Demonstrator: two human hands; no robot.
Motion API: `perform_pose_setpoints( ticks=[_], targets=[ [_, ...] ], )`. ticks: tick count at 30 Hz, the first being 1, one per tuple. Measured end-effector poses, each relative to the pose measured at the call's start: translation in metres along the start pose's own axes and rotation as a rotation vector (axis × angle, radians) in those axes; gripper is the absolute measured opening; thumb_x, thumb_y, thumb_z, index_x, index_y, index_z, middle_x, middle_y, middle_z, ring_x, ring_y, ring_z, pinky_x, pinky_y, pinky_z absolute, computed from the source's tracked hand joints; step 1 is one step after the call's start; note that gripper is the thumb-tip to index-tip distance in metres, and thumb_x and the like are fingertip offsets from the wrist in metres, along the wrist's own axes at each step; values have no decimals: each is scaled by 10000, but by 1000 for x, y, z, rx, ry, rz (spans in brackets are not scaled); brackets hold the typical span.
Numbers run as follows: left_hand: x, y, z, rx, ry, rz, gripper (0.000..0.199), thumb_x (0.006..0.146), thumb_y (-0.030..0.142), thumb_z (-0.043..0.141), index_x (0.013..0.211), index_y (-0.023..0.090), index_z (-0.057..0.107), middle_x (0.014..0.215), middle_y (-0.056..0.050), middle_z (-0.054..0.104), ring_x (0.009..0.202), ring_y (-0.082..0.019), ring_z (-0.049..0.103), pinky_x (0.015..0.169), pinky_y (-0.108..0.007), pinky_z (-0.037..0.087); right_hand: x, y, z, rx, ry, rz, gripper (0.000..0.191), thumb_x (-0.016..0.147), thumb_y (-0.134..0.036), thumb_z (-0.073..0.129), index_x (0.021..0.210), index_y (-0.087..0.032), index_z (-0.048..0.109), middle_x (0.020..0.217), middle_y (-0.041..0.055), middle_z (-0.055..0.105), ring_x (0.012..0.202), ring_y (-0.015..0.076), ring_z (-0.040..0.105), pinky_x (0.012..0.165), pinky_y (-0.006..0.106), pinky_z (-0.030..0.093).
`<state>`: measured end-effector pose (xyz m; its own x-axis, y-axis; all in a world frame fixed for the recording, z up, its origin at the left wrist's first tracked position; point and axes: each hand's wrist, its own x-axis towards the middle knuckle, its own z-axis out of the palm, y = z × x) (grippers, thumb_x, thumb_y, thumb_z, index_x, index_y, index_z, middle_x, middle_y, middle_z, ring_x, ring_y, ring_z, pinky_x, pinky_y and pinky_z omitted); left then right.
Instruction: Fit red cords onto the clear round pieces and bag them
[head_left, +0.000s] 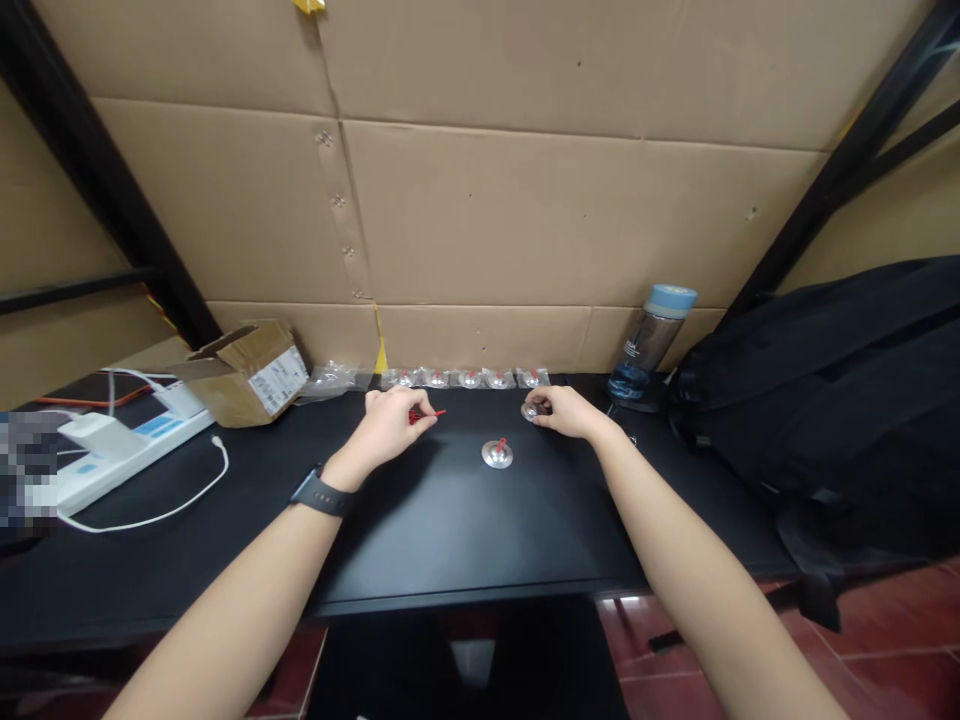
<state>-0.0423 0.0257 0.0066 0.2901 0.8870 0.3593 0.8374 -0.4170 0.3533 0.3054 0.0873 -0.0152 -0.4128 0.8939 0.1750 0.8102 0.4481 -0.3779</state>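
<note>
My left hand (394,425) is closed in a pinch on some small thin red pieces (441,412), one of which pokes out past the fingertips toward the right. My right hand (559,410) has its fingers around the edge of a small round silver disc (528,411) low over the table; the fingers partly cover it. Between and nearer than both hands, another shiny silver disc (496,458) lies on the table with a red piece (502,443) standing up at its middle. Behind the hands, several similar discs in clear bags (470,379) form a row along the cardboard wall.
An open cardboard box (255,375) and crumpled clear plastic bags (335,378) sit at the back left. Further left are a white power strip (142,440) and a white cable (187,512). A blue-lidded bottle (646,345) and a black backpack (840,400) stand right on the black table (480,540).
</note>
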Motion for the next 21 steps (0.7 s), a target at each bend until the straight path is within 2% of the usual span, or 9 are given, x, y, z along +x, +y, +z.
perform_pose_setpoints(
  ticks=[2, 5, 8, 12, 17, 21],
  targets=[
    [-1, 6, 3, -41, 12, 0, 72, 845, 320, 691, 843, 248, 695, 958, -7, 768, 994, -236, 658, 949, -396, 338, -1, 0, -2, 1, 8, 8, 317, 753, -162, 746, 1067, -202, 725, 985, 67, 753, 868, 204, 689, 800, 295, 507],
    [-2, 14, 5, -90, 27, -13, 158, 827, 325, 736, 982, 292, 735, 939, -1, 790, 1066, -251, 641, 974, -419, 319, -2, -3, -4, 37, 33, -14, 314, 743, -160, 754, 1052, -209, 728, 982, 57, 750, 855, 194, 683, 802, 297, 508],
    [-2, 19, 6, -84, 55, -19, 103, 854, 357, 726, 933, 318, 780, 985, -11, 794, 1110, -269, 616, 997, -458, 291, -2, -14, -5, 140, 99, -91, 295, 755, -186, 752, 1047, -217, 728, 991, 37, 745, 869, 182, 676, 809, 299, 510],
    [-3, 21, 11, -124, 123, -42, 103, 863, 394, 725, 903, 336, 801, 983, -4, 787, 1059, -258, 617, 1009, -462, 309, -3, -42, -1, 343, 181, -214, 350, 777, -242, 756, 1122, -225, 704, 1100, 49, 730, 932, 185, 676, 785, 299, 523],
    [-3, 19, 17, -264, 169, -55, 86, 785, 387, 808, 854, 337, 811, 913, 14, 775, 939, -222, 636, 926, -374, 422, -9, -86, 12, 518, 230, -322, 388, 792, -238, 757, 1170, -244, 669, 1178, 61, 713, 978, 197, 685, 808, 323, 547],
    [-4, 22, 19, -322, 185, -40, 52, 752, 332, 840, 790, 324, 804, 879, 20, 774, 984, -232, 642, 910, -365, 453, -13, -110, 26, 624, 245, -365, 413, 794, -242, 764, 1192, -251, 654, 1174, 66, 710, 1025, 215, 682, 832, 344, 568]
  ],
)
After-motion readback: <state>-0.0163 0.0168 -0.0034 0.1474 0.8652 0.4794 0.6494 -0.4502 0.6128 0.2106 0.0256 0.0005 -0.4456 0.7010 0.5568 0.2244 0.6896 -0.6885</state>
